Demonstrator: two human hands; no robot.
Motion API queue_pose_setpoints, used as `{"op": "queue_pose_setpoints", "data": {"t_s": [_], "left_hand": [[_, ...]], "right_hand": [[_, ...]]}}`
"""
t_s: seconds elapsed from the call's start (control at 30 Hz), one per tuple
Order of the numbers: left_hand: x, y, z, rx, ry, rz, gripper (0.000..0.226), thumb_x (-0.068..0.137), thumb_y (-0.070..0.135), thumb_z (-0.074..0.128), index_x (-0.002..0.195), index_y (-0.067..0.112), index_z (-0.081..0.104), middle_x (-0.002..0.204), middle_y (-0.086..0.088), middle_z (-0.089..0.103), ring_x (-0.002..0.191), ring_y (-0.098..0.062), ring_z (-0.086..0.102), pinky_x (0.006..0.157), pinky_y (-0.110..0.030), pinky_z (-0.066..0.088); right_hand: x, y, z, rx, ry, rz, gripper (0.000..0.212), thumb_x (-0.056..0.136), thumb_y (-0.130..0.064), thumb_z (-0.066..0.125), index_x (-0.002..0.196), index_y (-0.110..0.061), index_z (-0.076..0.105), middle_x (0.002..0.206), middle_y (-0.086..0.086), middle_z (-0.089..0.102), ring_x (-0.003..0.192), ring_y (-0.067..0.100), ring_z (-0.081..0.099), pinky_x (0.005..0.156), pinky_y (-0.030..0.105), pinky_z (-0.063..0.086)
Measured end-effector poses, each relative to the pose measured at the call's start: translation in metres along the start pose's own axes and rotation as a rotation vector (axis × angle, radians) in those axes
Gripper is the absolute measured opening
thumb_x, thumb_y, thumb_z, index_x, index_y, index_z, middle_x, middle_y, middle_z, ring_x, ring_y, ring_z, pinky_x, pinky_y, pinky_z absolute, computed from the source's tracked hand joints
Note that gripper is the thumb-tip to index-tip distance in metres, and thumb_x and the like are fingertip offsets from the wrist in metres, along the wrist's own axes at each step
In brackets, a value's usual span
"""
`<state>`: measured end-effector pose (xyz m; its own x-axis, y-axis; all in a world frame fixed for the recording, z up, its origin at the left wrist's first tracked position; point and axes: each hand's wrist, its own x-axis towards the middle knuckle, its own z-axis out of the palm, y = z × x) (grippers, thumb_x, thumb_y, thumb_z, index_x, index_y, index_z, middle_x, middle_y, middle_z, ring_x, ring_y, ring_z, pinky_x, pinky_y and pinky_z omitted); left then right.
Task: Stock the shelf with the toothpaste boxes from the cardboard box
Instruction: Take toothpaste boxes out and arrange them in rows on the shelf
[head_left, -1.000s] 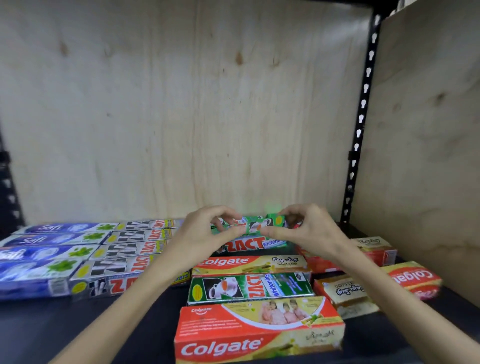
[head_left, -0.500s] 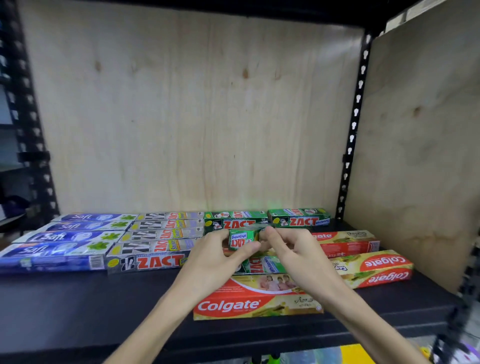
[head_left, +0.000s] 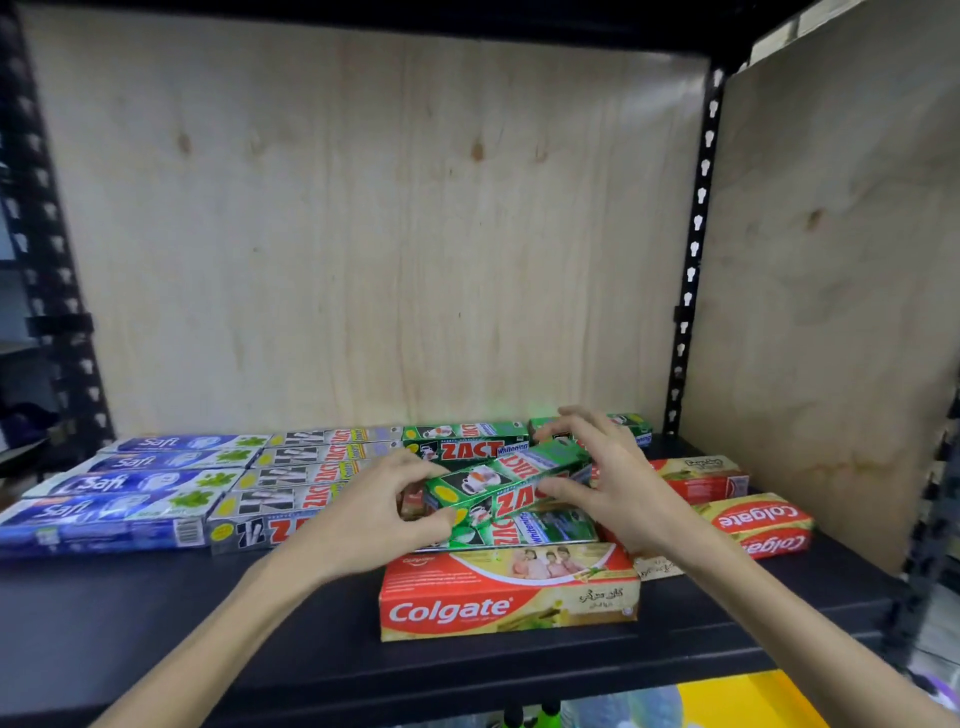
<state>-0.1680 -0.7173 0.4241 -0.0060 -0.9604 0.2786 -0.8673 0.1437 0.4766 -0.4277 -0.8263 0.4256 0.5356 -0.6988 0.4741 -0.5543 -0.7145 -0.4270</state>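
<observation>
Green ZACT box pinched at both ends, tilted just above the middle stack.

Left hand gripping low end, right hand clasping raised end; could slide off skewed onto the "ZACT Whitening" box beneath if released crooked. Just ahead: "Colgate" box; left of it: "Saft" boxes. Cardboard box unseen.

We see a black shelf running across the lower half of the frame, backed by plywood. At its left lie four blue Safi boxes in a row front to back. Just right of them lie grey Zact boxes. Green Zact boxes sit at centre back. A red Colgate box lies at front centre, and more Colgate boxes lie at right.
</observation>
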Motion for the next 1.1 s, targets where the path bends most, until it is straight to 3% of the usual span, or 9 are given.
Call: {"op": "queue_pose_setpoints", "data": {"t_s": [0.07,0.13,0.2,0.33,0.4,0.63,0.8,1.0,1.1], "left_hand": [[0.003,-0.004,-0.006,0.040,-0.044,0.026,0.056,0.081,0.065,0.060,0.131,0.041,0.053,0.120,0.028,0.045,0.117,0.003,0.046,0.104,-0.029,0.043],[0.007,-0.007,-0.010,0.093,-0.010,0.058,0.073,0.072,0.075,0.048,0.137,0.041,0.048,0.117,0.030,0.045,0.116,0.003,0.046,0.103,-0.030,0.041],[0.013,-0.010,-0.011,0.114,0.039,0.069,0.075,0.070,0.076,0.050,0.136,0.040,0.049,0.113,0.029,0.051,0.108,0.002,0.052,0.096,-0.030,0.046],[0.036,-0.019,-0.010,0.110,0.083,0.028,0.052,0.076,0.069,0.067,0.117,0.036,0.063,0.100,0.022,0.063,0.096,-0.003,0.060,0.084,-0.031,0.052],[0.056,-0.026,-0.013,0.130,0.051,0.007,0.052,0.078,0.067,0.067,0.118,0.034,0.064,0.109,0.018,0.066,0.100,-0.006,0.061,0.088,-0.033,0.053],[0.111,-0.053,-0.014,0.303,-0.054,-0.099,0.052,0.082,0.057,0.071,0.127,0.032,0.061,0.129,0.007,0.061,0.122,-0.014,0.050,0.105,-0.042,0.042],[0.122,-0.068,0.000,0.380,-0.012,-0.136,0.059,0.079,0.048,0.077,0.130,0.030,0.052,0.132,0.003,0.052,0.125,-0.017,0.042,0.106,-0.040,0.039],[0.129,-0.069,-0.006,0.124,-0.034,-0.264,0.080,0.071,0.041,0.087,0.140,0.021,0.051,0.142,0.002,0.055,0.117,-0.015,0.053,0.092,-0.027,0.041],[0.129,-0.073,-0.008,0.082,-0.024,-0.299,0.080,0.068,0.049,0.086,0.138,0.024,0.056,0.148,0.002,0.051,0.132,-0.019,0.048,0.097,-0.031,0.037]], "right_hand": [[0.011,0.006,-0.007,0.004,-0.098,0.043,0.070,0.083,-0.051,0.075,0.142,-0.051,0.037,0.160,-0.011,0.031,0.148,0.020,0.027,0.120,0.053,0.026],[0.022,0.012,-0.012,0.015,-0.184,0.075,0.085,0.079,-0.057,0.077,0.150,-0.048,0.031,0.154,-0.005,0.045,0.144,0.019,0.038,0.117,0.050,0.033],[0.032,0.016,-0.014,0.009,-0.238,0.099,0.085,0.076,-0.057,0.079,0.150,-0.037,0.041,0.144,-0.004,0.056,0.136,0.014,0.049,0.113,0.040,0.040],[0.055,0.023,-0.014,-0.036,-0.239,0.100,0.082,0.066,-0.060,0.082,0.136,-0.023,0.061,0.132,-0.006,0.065,0.120,0.011,0.059,0.102,0.028,0.047],[0.069,0.030,-0.009,-0.044,-0.205,0.107,0.074,0.067,-0.058,0.083,0.128,-0.020,0.066,0.125,-0.005,0.068,0.111,0.010,0.061,0.091,0.023,0.046],[0.110,0.061,0.024,-0.069,-0.326,0.128,0.062,0.077,-0.051,0.082,0.128,-0.023,0.064,0.129,-0.005,0.062,0.110,0.013,0.058,0.088,0.029,0.047],[0.126,0.074,0.037,-0.072,-0.278,0.075,0.083,0.063,-0.061,0.086,0.134,-0.036,0.050,0.124,-0.004,0.045,0.101,0.012,0.062,0.089,0.036,0.057],[0.141,0.080,0.048,-0.154,-0.256,-0.051,0.090,0.061,-0.076,0.074,0.137,-0.031,0.056,0.112,-0.011,0.054,0.092,0.004,0.057,0.077,0.022,0.048],[0.141,0.080,0.052,-0.191,-0.240,-0.087,0.087,0.066,-0.073,0.073,0.138,-0.028,0.057,0.105,-0.014,0.051,0.090,0.005,0.053,0.071,0.019,0.041]]}}
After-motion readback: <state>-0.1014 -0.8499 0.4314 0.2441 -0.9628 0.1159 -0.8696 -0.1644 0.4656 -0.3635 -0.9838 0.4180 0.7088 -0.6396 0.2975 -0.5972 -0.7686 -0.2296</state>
